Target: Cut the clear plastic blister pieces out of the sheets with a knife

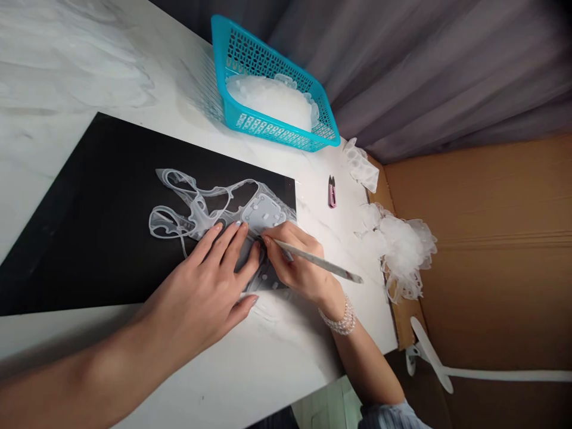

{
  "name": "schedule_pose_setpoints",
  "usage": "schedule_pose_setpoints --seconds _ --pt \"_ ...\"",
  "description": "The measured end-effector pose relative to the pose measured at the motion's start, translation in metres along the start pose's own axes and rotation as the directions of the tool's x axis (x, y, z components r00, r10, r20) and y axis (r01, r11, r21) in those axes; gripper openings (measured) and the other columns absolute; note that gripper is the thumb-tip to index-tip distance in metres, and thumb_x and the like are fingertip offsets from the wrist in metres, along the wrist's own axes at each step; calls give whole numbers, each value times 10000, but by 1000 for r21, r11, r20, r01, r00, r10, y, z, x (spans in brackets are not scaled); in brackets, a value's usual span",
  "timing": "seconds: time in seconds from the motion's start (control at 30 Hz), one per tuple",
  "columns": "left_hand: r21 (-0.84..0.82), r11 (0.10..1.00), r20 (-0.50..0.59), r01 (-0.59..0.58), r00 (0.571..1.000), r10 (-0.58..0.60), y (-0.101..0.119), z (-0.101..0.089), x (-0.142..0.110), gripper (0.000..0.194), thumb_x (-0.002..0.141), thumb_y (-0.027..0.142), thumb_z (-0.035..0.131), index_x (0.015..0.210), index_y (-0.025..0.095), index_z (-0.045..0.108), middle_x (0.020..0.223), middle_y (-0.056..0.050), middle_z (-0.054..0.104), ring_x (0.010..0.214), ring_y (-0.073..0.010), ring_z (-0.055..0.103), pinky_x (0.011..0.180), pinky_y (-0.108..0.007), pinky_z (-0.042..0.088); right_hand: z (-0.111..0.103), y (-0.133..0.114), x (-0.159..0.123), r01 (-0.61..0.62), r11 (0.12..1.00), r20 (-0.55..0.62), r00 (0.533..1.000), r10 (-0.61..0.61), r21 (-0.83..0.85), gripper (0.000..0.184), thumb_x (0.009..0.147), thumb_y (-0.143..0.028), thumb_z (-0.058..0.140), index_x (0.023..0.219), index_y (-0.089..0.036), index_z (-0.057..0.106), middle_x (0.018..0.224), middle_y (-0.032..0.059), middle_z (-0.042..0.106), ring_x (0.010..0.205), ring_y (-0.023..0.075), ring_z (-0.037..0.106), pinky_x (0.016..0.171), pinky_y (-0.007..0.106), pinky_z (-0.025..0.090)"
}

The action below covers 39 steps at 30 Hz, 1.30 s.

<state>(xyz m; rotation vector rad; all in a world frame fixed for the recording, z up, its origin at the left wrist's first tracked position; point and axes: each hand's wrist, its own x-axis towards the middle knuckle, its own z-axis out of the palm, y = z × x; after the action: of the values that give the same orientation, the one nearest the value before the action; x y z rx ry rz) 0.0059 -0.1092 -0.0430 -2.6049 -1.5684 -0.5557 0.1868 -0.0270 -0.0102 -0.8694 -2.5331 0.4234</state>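
A translucent moulded silicone phone case (263, 213) with thin ragged flash trailing off to the left lies on a black mat (89, 238). My left hand (214, 268) presses flat on the case with its fingers spread. My right hand (292, 262) grips a slim metal tool, possibly a spatula or file (318, 260), and its tip meets the case beside my left fingers. The tip itself is partly hidden by my fingers. A pearl bracelet (338, 316) circles my right wrist.
A teal plastic basket (286, 138) holds a pile of translucent pieces at the far edge of the white marble-look table (214, 77). Pink-handled thread snips (332, 192) lie near more translucent scraps (400, 250). Cardboard (482, 238) and a grey curtain (424, 71) border the table.
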Motion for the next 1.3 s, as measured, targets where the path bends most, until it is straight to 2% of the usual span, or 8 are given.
schedule_pose_setpoints --seconds 0.13,0.4,0.7,0.83,0.97,1.03,1.13,1.3 --pt "8 1000 -20 -7 1000 7 0 2 -1 661 896 506 556 1333 14 618 1443 -322 554 1357 -438 533 1156 -539 391 -2 0 -6 62 996 66 996 -58 -69 158 1018 -134 459 1095 -177 590 862 64 643 776 169 618 645 311 574" --pt "27 1000 -24 -3 1000 3 2 6 -3 659 891 490 557 1317 -7 630 1450 -342 534 1375 -439 513 1150 -528 402 -1 1 -7 317 900 193 944 -268 -300 296 1012 -118 476 1286 -82 583 1263 218 677 1282 309 602 1032 479 572" --pt "76 997 6 -21 1000 20 2 8 -3 669 914 488 492 1314 -30 633 1394 -345 585 1370 -447 514 1154 -547 392 1 -2 1 289 904 314 931 -189 -315 404 1016 -109 467 1408 -26 518 1370 266 624 1426 332 486 1174 535 454" --pt "82 996 16 -19 1000 18 3 10 -4 728 889 518 534 1367 -27 587 1427 -353 551 1388 -461 486 1167 -560 365 -3 7 3 248 956 251 946 -204 -159 378 1024 -120 444 1386 -81 547 1352 217 652 1399 295 527 1151 521 493" --pt "56 998 31 -18 999 16 4 12 -6 774 877 519 564 1427 -24 521 1508 -370 449 1432 -483 414 1178 -586 331 -23 38 10 -32 984 -30 999 38 178 317 1027 -175 467 1298 -228 623 1274 83 708 1225 208 668 1057 421 578" --pt "43 999 34 -13 999 12 4 13 -7 772 875 505 570 1441 -17 508 1523 -367 432 1439 -486 402 1171 -594 337 -36 61 17 -237 875 -149 934 325 422 222 1003 -246 540 1158 -230 698 1163 63 742 1091 189 722 993 367 596" --pt "19 1000 28 -2 1000 2 4 13 -7 763 869 489 579 1436 -17 516 1517 -363 444 1430 -483 416 1158 -598 355 -48 96 26 -408 590 -71 780 622 696 205 964 -351 593 993 -200 727 902 53 765 891 168 755 841 310 614" --pt "-12 1000 3 8 1000 -8 3 12 -6 757 843 488 614 1407 -14 554 1488 -371 474 1405 -480 454 1156 -605 361 -45 133 29 -485 376 83 692 717 789 176 920 -329 617 956 -183 709 714 20 731 717 153 735 691 285 619"
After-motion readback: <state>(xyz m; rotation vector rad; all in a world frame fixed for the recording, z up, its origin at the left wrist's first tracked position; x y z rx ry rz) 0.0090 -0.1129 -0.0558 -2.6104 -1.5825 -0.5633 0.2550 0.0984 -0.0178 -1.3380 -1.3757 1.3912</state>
